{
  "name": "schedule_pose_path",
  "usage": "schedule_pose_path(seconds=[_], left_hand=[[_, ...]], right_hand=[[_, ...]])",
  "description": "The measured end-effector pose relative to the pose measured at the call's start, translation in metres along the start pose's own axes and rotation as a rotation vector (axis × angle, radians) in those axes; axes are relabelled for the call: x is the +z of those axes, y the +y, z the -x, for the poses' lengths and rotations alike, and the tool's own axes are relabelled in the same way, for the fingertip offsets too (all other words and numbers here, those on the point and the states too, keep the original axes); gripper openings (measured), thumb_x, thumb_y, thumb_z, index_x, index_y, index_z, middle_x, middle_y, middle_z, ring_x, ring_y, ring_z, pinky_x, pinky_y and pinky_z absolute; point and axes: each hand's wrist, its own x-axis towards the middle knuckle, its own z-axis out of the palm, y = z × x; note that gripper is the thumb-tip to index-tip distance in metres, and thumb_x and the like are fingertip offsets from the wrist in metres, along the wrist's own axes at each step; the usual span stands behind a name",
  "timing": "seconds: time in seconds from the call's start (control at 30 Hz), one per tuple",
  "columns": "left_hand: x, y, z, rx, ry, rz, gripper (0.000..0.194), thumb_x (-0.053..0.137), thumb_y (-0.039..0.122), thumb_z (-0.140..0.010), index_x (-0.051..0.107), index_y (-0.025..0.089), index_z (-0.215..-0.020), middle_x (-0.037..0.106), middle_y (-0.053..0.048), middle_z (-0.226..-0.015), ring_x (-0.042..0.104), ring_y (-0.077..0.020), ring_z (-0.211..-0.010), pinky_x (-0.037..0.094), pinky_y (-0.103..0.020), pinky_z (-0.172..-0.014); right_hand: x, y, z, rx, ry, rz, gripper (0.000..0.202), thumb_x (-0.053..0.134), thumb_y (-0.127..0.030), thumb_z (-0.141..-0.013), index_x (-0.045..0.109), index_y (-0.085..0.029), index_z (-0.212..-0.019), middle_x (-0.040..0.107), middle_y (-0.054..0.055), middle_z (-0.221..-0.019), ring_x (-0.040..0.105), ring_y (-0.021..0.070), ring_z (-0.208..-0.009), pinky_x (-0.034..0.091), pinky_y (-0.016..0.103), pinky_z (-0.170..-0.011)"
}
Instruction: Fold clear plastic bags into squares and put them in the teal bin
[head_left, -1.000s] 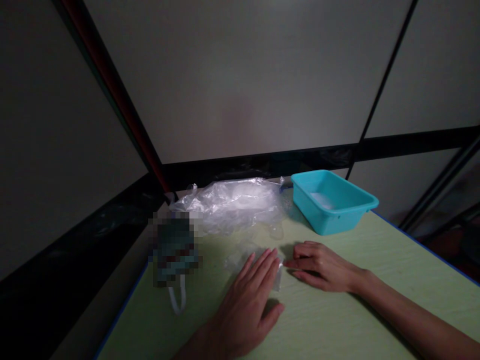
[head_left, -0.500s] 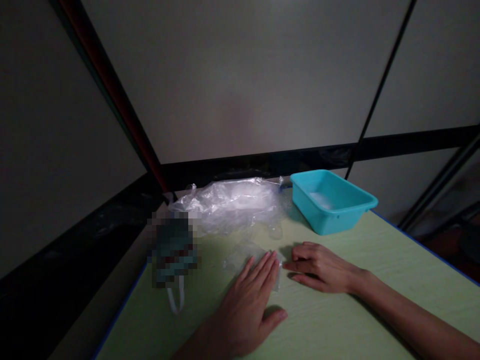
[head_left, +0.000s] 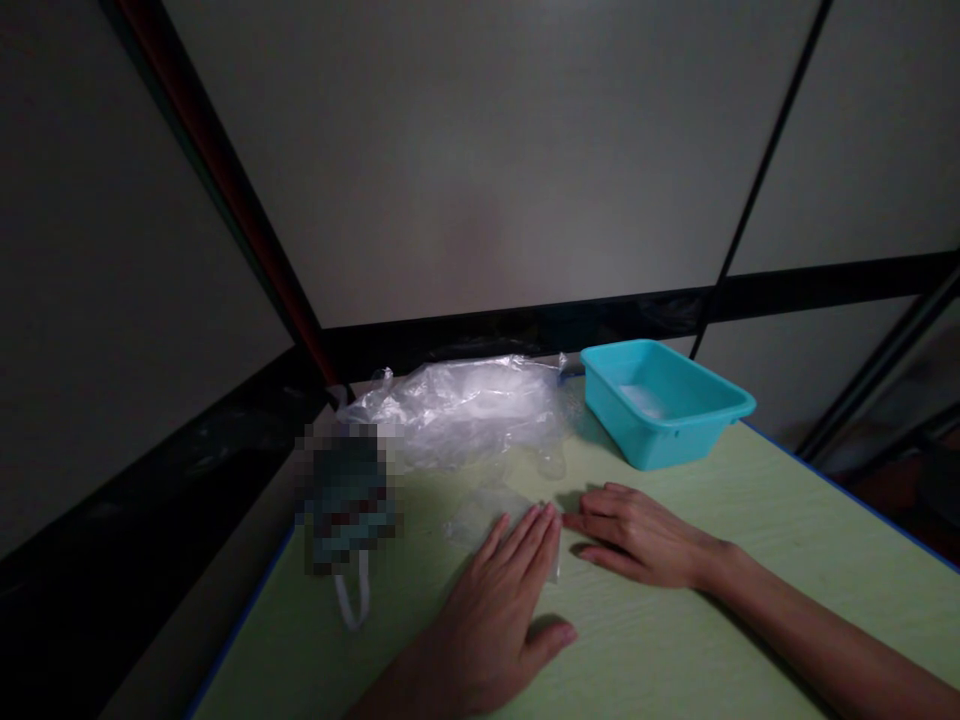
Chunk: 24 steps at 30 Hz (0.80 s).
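Looking down, head view: I have both hands over the green table [head_left: 675,640], whose edge is blue.
Film: the clear film [head_left: 481,510] lies flat on the table, in front of me, partly under my left hand [head_left: 491,625]; part of it shows beyond the fingertips and a small corner shows to their right.
Left hand: I have it palm down and flat, the four fingers straight and close together on the film, the thumb spread out to the right over the table.
Right hand: my right hand [head_left: 649,535] comes in from the right, its index finger pointing left at the film's right edge, just beside the left fingertips. The thumb stands apart below the index finger, and the other fingers are bent. I cannot tell whether the index fingertip touches the film.
Plastic: a crumpled, shiny heap of clear plastic [head_left: 472,405] lies beyond the film, along the far side of the table.
Basin: the turquoise basin [head_left: 675,442] stands upright at the far right, near the plastic, with something whitish inside that I cannot make out.
Blurred thing: a dark green pixelated thing [head_left: 351,500] sits at the left edge, a white strap [head_left: 364,590] looping toward me.
Wall: pale panels [head_left: 480,180] with a black band rise behind.
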Motion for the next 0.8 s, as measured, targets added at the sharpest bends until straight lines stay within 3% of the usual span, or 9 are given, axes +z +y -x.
schedule_pose_path(seconds=[0.4,0.8], left_hand=[[-0.0019,0.0013,-0.0006,-0.007,-0.004,0.007,0.077,0.047,0.041,-0.083,0.001,0.017,-0.139,0.007,-0.006,-0.146,0.005,-0.0194,-0.133,0.011,-0.040,-0.109],[-0.0058,0.0018,-0.0012,0.023,-0.027,0.019,0.076,0.048,0.037,-0.082,0.003,0.018,-0.139,0.003,-0.003,-0.146,0.005,-0.0185,-0.133,0.009,-0.040,-0.109]], right_hand=[[-0.0006,-0.0009,-0.0021,0.054,-0.008,-0.035,0.038,0.032,-0.036,-0.092,0.048,-0.013,-0.118,0.056,0.009,-0.088,0.051,0.0209,-0.082,0.038,0.035,-0.077],[0.0025,0.0021,-0.0008,0.010,0.019,-0.010,0.034,0.033,-0.033,-0.092,0.058,-0.014,-0.105,0.054,0.006,-0.078,0.050,0.0186,-0.074,0.038,0.031,-0.068]])
